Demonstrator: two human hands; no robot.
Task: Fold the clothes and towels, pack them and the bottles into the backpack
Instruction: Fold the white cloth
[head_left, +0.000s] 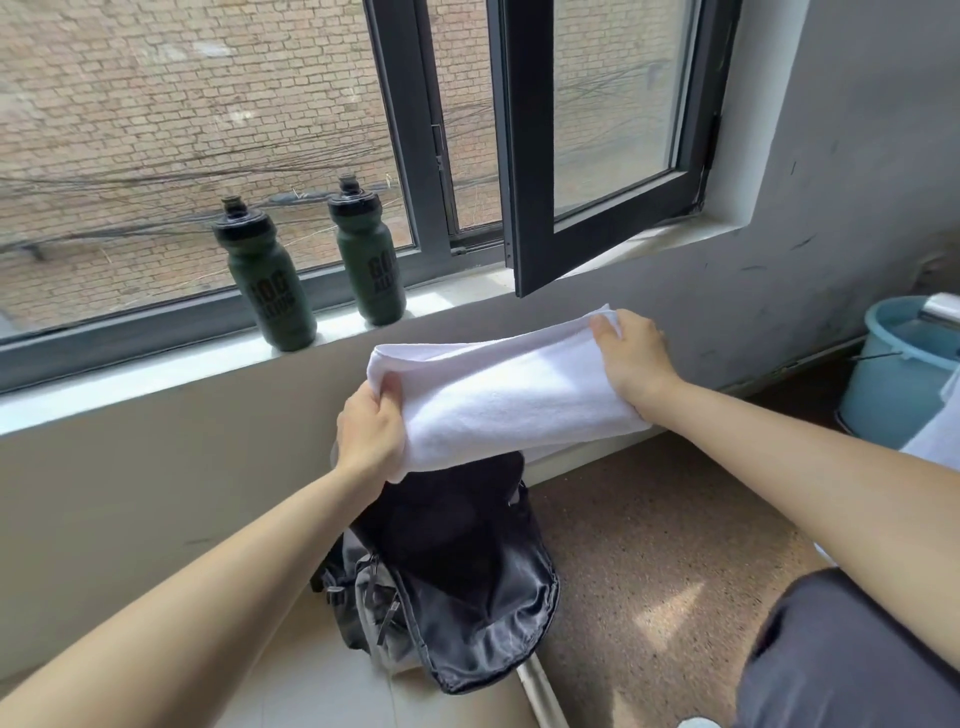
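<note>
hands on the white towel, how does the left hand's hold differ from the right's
The left hand bunches its end of the towel in curled fingers; the right hand lays its thumb flat on top of its end, with its fingers hidden behind. The left hand sits lower and nearer the camera; the right hand is higher, closer to the windowsill. Both hold the folded towel above the open backpack.
</note>
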